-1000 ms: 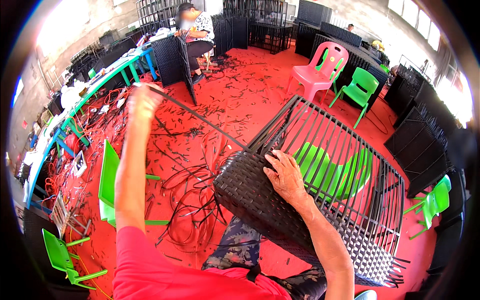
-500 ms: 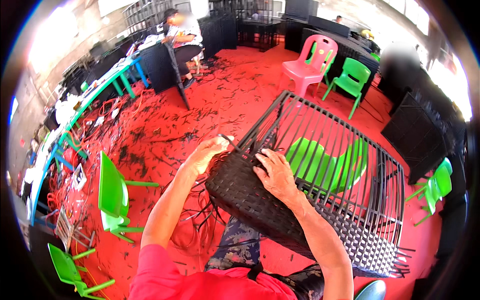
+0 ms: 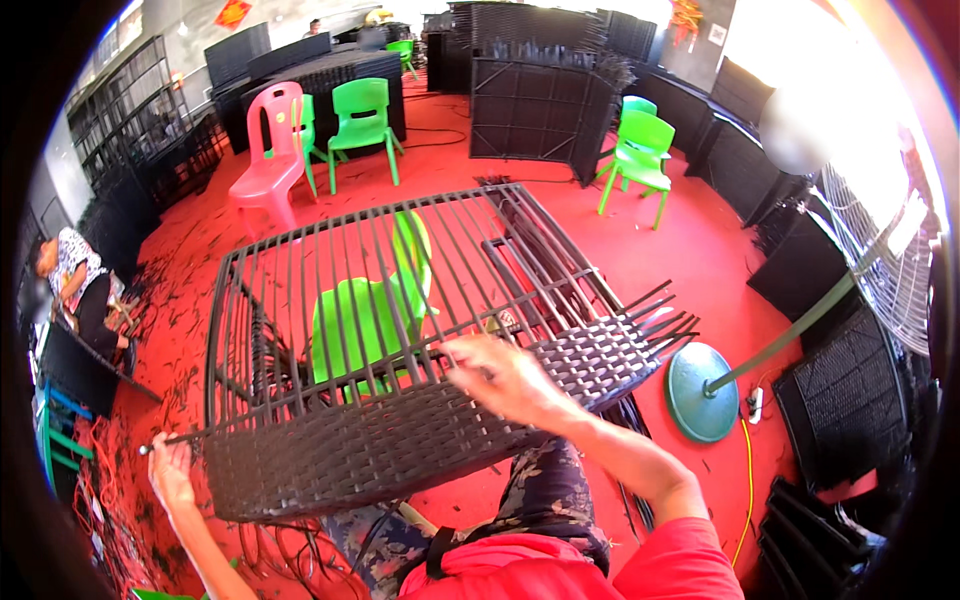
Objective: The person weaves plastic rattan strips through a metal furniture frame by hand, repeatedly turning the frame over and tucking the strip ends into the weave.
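Across my knees and a green chair (image 3: 350,325) lies a black metal frame with parallel slats (image 3: 365,232). Flat black plastic rattan is woven in a band (image 3: 330,455) along its near side. At the band's left end, my left hand (image 3: 172,470) is closed on a black rattan strip whose tip pokes out past the fingers. My right hand (image 3: 510,380) hovers over the band's far edge near the middle, finger and thumb drawn together; it is slightly blurred, and what it grips cannot be made out. Loose strip ends (image 3: 665,322) stick out at the right corner.
A standing fan with a round teal base (image 3: 703,392) is at the right, near a yellow cable (image 3: 745,500). Pink (image 3: 270,165) and green chairs (image 3: 362,115) stand beyond the frame. Black woven panels (image 3: 530,110) line the back. Someone sits at the far left (image 3: 80,270).
My view has swung to the right. My right hand has moved rightward along the woven band, off the left corner. My left hand has drawn its strip out to the left.
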{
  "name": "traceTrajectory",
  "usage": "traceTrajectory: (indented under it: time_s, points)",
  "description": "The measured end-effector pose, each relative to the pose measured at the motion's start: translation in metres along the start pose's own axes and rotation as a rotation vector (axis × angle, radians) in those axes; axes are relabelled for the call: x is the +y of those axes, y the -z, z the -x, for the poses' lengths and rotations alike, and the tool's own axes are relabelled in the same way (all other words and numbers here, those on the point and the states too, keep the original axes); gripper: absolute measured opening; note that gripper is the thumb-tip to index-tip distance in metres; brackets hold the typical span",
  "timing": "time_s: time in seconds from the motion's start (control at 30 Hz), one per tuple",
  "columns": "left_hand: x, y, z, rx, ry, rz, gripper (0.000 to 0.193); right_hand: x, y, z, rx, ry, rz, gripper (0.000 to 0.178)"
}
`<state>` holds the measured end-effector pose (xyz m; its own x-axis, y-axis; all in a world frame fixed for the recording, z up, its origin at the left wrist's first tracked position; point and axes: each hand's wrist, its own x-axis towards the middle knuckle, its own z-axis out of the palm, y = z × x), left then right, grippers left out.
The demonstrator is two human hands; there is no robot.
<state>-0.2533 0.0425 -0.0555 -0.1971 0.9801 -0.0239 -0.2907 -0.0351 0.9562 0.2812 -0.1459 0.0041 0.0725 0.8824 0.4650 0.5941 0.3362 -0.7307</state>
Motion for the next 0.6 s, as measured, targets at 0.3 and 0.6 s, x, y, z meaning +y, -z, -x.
traceTrajectory:
  time_s: [0.3,0.6]
  points:
    - [0.069,0.199,-0.073,0.370,-0.264,0.257,0.033,0.145,0.203,0.171,1.287,-0.345,-0.613,0.013]
    - [-0.004,-0.018,-0.016,-0.324,0.142,-0.339,0.061,0.270,0.171,0.189,0.578,-0.589,-1.339,0.033]
